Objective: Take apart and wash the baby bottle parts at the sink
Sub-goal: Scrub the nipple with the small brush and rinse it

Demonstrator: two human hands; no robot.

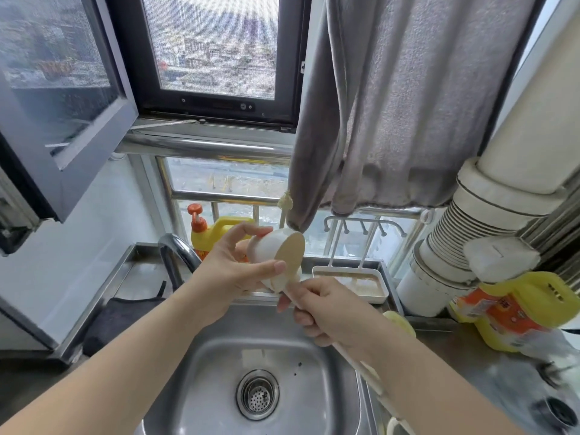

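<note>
My left hand (pixel 230 271) holds a white baby bottle part (pixel 270 246) above the steel sink (pixel 201 356), gripped between thumb and fingers. A beige brush head (pixel 290 255) presses against the part's open end. My right hand (pixel 326 312) grips the brush's long cream handle (pixel 373 383), which runs down to the lower right across the sink rim. The rest of the brush inside the part is hidden.
The faucet (pixel 175 249) arches behind my left hand. A yellow detergent bottle (pixel 216 233) stands on the sill. A white drying rack with tray (pixel 357 277) sits behind the sink. A yellow and orange bottle (pixel 508 309) stands right. Grey towel (pixel 392 105) hangs above.
</note>
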